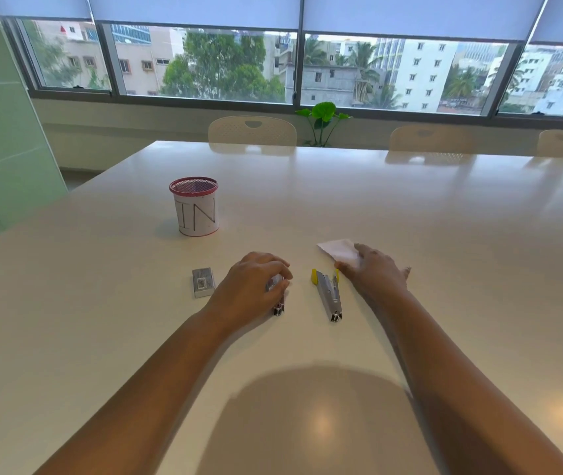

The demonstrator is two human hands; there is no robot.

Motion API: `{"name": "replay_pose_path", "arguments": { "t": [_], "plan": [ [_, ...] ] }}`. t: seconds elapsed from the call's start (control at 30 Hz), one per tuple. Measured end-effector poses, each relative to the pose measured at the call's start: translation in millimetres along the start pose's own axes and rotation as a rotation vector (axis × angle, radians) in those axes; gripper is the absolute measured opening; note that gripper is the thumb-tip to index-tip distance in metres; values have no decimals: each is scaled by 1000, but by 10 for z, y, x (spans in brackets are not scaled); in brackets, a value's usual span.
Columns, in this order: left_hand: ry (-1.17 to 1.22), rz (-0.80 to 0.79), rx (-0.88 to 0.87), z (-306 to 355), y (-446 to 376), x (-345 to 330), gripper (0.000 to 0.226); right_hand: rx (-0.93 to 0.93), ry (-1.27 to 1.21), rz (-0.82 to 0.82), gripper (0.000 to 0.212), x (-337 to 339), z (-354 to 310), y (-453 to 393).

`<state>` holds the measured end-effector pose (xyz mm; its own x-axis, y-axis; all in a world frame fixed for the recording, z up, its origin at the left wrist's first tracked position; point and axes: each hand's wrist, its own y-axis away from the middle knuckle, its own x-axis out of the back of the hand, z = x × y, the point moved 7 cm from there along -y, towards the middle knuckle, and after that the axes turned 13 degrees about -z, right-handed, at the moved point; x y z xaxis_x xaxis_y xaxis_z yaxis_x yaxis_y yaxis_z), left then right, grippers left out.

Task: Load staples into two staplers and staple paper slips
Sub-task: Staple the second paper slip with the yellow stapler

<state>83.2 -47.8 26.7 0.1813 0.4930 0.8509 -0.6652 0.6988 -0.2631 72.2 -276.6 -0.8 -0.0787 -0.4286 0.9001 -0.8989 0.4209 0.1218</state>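
- A red-rimmed mesh cup (195, 205), wrapped in white paper lettered "IN", stood upright on the white table (410, 255), farthest left and well beyond the hands
- A small grey staple box (203, 282) lay flat on the table just left of the left hand, apart from it
- The left hand (256, 284) came down over the first stapler (277, 296), fingers curled round its front end; only the metal rear end and a glimpse of its top showed beneath the palm
- Between the two hands lay the second stapler (329, 296), silver with yellow parts at its far end, resting on the table with its length running toward the person; neither hand gripped it
- The right hand (374, 269) rested just right of that stapler, thumb and fingers pinching the near edge of a white paper slip (340, 251); the slip stretched away from the hand toward the far left, flat or nearly flat on the tabletop
- Across the table stood cream chairs (252, 130), a green potted plant (322, 123) and a wide window (300, 66) looking onto trees and buildings
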Motion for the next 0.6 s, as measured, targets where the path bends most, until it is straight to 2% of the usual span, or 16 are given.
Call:
{"name": "replay_pose_path", "arguments": {
  "t": [0.1,0.17,0.27,0.33,0.43,0.6],
  "plan": [
    [12,15,24,-7,0,25,16,11,5,40,48,24,-71,67],
    [22,55,33,-9,1,63,15,37,-2,128,33,86,-140,147],
    [39,134,83,-25,6,147,18,67,-2,291,26,237,-235,273],
    [100,179,127,-57,-1,192,20,166,-34,370,23,325,-344,332],
    [350,206,241,-186,6,227,26,412,-89,375,25,344,-602,427],
    [824,203,355,-316,-2,154,32,713,34,425,28,283,-949,645]
  ]
}}
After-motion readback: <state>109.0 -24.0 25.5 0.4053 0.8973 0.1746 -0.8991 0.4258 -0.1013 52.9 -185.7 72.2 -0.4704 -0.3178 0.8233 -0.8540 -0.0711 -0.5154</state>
